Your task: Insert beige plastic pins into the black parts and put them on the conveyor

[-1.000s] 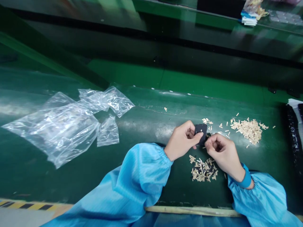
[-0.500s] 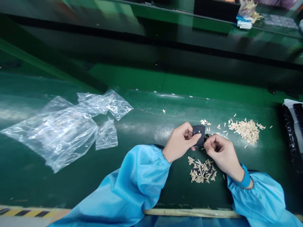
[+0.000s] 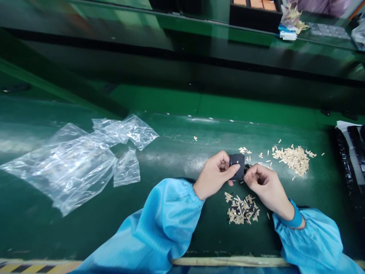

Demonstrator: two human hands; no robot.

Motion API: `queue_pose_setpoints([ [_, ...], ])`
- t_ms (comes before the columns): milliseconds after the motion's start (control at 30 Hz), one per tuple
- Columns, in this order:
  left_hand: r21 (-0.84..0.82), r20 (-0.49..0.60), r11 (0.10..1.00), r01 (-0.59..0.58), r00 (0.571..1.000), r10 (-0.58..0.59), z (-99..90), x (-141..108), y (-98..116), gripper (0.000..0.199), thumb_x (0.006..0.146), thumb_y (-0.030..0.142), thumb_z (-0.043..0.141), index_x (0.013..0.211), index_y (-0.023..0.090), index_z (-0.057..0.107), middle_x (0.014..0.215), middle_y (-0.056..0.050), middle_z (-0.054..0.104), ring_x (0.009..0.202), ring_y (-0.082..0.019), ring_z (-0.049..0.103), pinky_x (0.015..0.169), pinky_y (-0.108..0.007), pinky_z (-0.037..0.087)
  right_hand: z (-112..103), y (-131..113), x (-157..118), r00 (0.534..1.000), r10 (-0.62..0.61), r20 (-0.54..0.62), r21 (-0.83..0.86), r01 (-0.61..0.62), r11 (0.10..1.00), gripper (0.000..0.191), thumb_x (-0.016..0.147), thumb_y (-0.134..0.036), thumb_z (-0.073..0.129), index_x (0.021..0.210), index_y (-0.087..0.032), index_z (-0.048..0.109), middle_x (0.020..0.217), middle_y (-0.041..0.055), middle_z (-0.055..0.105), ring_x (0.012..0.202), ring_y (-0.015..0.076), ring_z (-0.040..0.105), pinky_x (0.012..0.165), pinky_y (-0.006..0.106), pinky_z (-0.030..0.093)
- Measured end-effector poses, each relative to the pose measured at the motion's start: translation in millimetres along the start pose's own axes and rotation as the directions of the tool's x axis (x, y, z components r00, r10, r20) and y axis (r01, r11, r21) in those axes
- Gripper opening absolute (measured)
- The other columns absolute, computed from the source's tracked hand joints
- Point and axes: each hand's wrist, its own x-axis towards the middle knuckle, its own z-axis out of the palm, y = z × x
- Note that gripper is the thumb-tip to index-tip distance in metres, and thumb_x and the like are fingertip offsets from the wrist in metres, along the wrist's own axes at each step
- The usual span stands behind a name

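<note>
My left hand [image 3: 214,174] grips a small flat black plastic part [image 3: 237,166] between thumb and fingers, its broad face tilted up. Close against the part's right edge, my right hand [image 3: 262,182] has its thumb and forefinger pinched together. Whatever is in that pinch is too small to make out. Just below both hands lies a loose pile of small pale strips [image 3: 243,209] mixed with dark bits. Beyond the hands is a little cluster of pale pieces [image 3: 244,150]. To the right sits a larger heap of pale pieces [image 3: 295,159].
Crumpled clear plastic bags [image 3: 82,163] cover the left of the green work surface [image 3: 171,160]. Black trays [image 3: 346,152] stand at the right edge. A raised shelf at the back carries a black box [image 3: 255,17] and a small bag [image 3: 291,21]. Part of another person shows at top right.
The camera view has shifted slightly, so the whole scene sits a little lower. Both hands keep nearly the same hold and position around the black part.
</note>
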Motion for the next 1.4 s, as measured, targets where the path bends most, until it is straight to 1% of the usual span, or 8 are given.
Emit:
queue_pose_setpoints([
  [233, -0.036, 0.006, 0.999, 0.020, 1.000, -0.019, 1.4, -0.4, 1.3, 0.045, 0.077, 0.048, 0.077, 0.072, 0.021, 0.041, 0.057, 0.008, 0.057, 0.040, -0.009, 0.056, 0.040, -0.018, 0.042, -1.2, -3.3, 0.5, 1.000, 0.005, 0.027, 0.055, -0.006, 0.998, 0.024, 0.082, -0.039, 0.070, 0.074, -0.018, 0.061, 0.059, -0.0044, 0.049, 0.054, 0.0108, 0.038, 0.050, 0.024, 0.030],
  [433, -0.029, 0.015, 0.999, 0.028, 1.000, -0.027, 1.3, -1.0, 0.7, 0.046, 0.078, 0.049, 0.077, 0.072, 0.021, 0.041, 0.055, 0.008, 0.057, 0.040, -0.008, 0.058, 0.040, -0.017, 0.040, -0.7, -3.7, -0.1, 1.000, 0.013, 0.018, 0.056, -0.014, 0.998, 0.033, 0.083, -0.049, 0.072, 0.073, -0.019, 0.059, 0.059, -0.0047, 0.046, 0.054, 0.0111, 0.036, 0.050, 0.024, 0.029],
  [533, -0.033, 0.025, 0.999, 0.036, 0.999, -0.035, 0.8, -0.9, 0.0, 0.046, 0.077, 0.050, 0.077, 0.073, 0.020, 0.042, 0.056, 0.007, 0.058, 0.041, -0.009, 0.058, 0.040, -0.017, 0.041, -0.6, -3.0, -0.1, 1.000, 0.009, 0.023, 0.054, -0.011, 0.998, 0.036, 0.083, -0.051, 0.072, 0.073, -0.019, 0.059, 0.059, -0.0046, 0.046, 0.054, 0.0110, 0.036, 0.050, 0.024, 0.029],
  [667, -0.044, 0.041, 0.998, 0.051, 0.998, -0.050, 0.1, -1.0, -0.2, 0.044, 0.078, 0.050, 0.077, 0.075, 0.020, 0.044, 0.058, 0.006, 0.060, 0.041, -0.009, 0.058, 0.041, -0.019, 0.045, -1.1, -2.7, 0.1, 0.999, 0.004, 0.037, 0.057, -0.006, 0.998, 0.035, 0.083, -0.050, 0.072, 0.073, -0.019, 0.059, 0.059, -0.0047, 0.046, 0.054, 0.0108, 0.036, 0.049, 0.024, 0.029],
  [900, -0.042, 0.044, 0.997, 0.058, 0.997, -0.056, 0.0, -1.5, 2.4, 0.045, 0.077, 0.049, 0.077, 0.073, 0.020, 0.042, 0.056, 0.007, 0.058, 0.041, -0.010, 0.059, 0.040, -0.017, 0.040, -0.2, -3.7, 0.3, 0.999, -0.011, 0.032, 0.046, 0.010, 0.999, 0.035, 0.081, -0.049, 0.075, 0.072, -0.020, 0.059, 0.058, -0.0049, 0.047, 0.053, 0.0108, 0.036, 0.048, 0.024, 0.030],
  [1000, -0.041, 0.044, 0.998, 0.053, 0.998, -0.051, 0.2, -1.9, 2.3, 0.043, 0.078, 0.047, 0.077, 0.073, 0.020, 0.043, 0.056, 0.007, 0.059, 0.041, -0.010, 0.058, 0.040, -0.017, 0.040, 0.3, -4.1, 0.2, 0.999, -0.018, 0.036, 0.042, 0.017, 0.999, 0.034, 0.080, -0.049, 0.074, 0.072, -0.020, 0.058, 0.058, -0.0052, 0.046, 0.052, 0.0108, 0.036, 0.048, 0.024, 0.030],
  [1167, -0.040, 0.040, 0.998, 0.046, 0.998, -0.044, 0.0, -2.4, 1.6, 0.041, 0.079, 0.046, 0.076, 0.074, 0.020, 0.045, 0.056, 0.007, 0.059, 0.041, -0.010, 0.059, 0.041, -0.018, 0.041, 0.4, -2.3, 0.4, 0.999, -0.025, 0.040, 0.047, 0.023, 0.999, 0.032, 0.080, -0.046, 0.075, 0.073, -0.020, 0.058, 0.057, -0.0061, 0.044, 0.051, 0.0099, 0.033, 0.048, 0.024, 0.028],
  [1400, -0.048, 0.033, 0.998, 0.046, 0.998, -0.045, 0.9, -2.8, 1.9, 0.043, 0.078, 0.047, 0.078, 0.072, 0.020, 0.045, 0.057, 0.007, 0.059, 0.041, -0.009, 0.058, 0.041, -0.017, 0.041, 1.3, 0.0, 0.7, 0.999, -0.012, 0.044, 0.052, 0.009, 0.999, 0.033, 0.079, -0.047, 0.076, 0.073, -0.020, 0.058, 0.058, -0.0055, 0.047, 0.051, 0.0100, 0.034, 0.048, 0.024, 0.028],
])
